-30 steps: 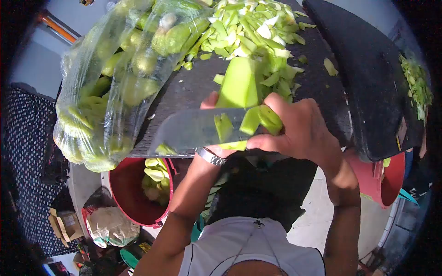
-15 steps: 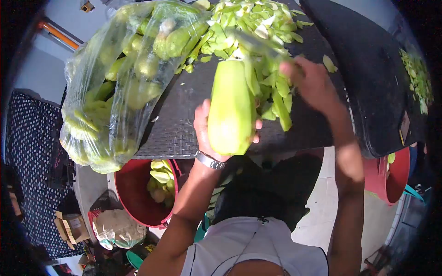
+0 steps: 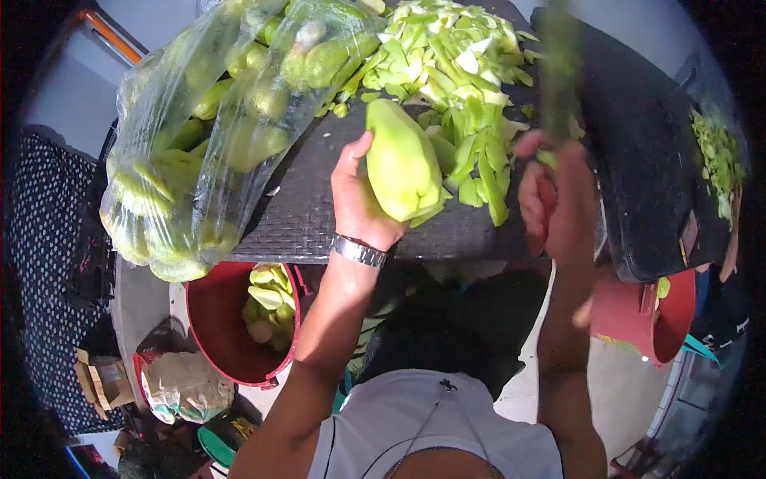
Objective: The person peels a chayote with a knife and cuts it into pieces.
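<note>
My left hand (image 3: pixel 361 195), with a metal watch at the wrist, cradles a peeled pale green fruit (image 3: pixel 403 164) from below and the left side. The fruit is smooth, with long flat cut faces, and tilts over the table edge. Its exact kind is not plain. To the right, my right hand (image 3: pixel 556 195) is closed round a knife (image 3: pixel 561 72), whose broad blade points up and is smeared by motion. The blade is apart from the fruit. Just beyond the fruit lies a heap of green peelings (image 3: pixel 447 60), spilling toward my right hand.
A clear plastic bag (image 3: pixel 231 152) of green fruits hangs over the left side of the dark woven table (image 3: pixel 299 227). Below are a red bucket (image 3: pixel 209 307) with pale pieces and another red bucket (image 3: pixel 630 311). A dark chair (image 3: pixel 630 144) stands right, with more green scraps (image 3: pixel 714 152) beyond.
My right hand has swung the knife from over the fruit to the right, turning its blade upward. The fruit has tipped and turned in my left hand.
</note>
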The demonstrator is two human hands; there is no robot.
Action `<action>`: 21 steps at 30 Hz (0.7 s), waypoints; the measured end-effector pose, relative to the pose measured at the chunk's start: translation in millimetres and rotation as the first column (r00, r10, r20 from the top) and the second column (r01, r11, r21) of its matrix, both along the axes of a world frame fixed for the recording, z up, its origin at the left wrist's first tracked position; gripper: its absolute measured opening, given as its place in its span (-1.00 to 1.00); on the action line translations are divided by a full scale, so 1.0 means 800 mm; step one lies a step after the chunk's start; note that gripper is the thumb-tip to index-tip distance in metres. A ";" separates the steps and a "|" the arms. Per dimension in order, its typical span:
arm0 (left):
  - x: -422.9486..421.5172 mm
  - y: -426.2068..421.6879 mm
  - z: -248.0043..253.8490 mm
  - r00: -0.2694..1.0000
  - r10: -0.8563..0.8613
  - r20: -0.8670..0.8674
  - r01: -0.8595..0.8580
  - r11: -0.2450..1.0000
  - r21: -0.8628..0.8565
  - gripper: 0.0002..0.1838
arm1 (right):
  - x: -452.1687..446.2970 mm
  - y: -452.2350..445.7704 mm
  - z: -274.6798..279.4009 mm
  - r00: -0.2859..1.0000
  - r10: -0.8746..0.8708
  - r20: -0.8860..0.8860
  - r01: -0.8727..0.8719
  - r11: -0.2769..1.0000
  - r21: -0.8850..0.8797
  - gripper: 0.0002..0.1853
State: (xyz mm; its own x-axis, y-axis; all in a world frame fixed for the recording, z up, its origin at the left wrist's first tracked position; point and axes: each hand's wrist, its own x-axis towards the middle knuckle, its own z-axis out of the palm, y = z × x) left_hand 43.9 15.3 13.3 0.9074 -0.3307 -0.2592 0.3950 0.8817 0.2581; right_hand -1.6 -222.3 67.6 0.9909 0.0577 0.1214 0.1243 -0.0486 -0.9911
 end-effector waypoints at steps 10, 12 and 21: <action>-0.012 0.039 0.012 0.960 0.242 0.143 -0.266 0.946 0.187 -0.32 | 0.038 -0.012 -0.048 0.940 -0.089 -0.329 0.034 0.985 -0.170 -0.28; -0.019 0.053 0.019 0.956 0.236 0.175 -0.267 0.946 0.182 -0.29 | 0.052 -0.024 -0.086 0.987 -0.133 0.091 0.160 0.746 -0.646 -0.37; -0.059 0.111 -0.001 0.937 0.276 0.216 -0.304 0.946 0.109 -0.21 | -0.009 -0.032 -0.029 0.973 0.104 0.205 0.136 0.455 -0.880 -0.44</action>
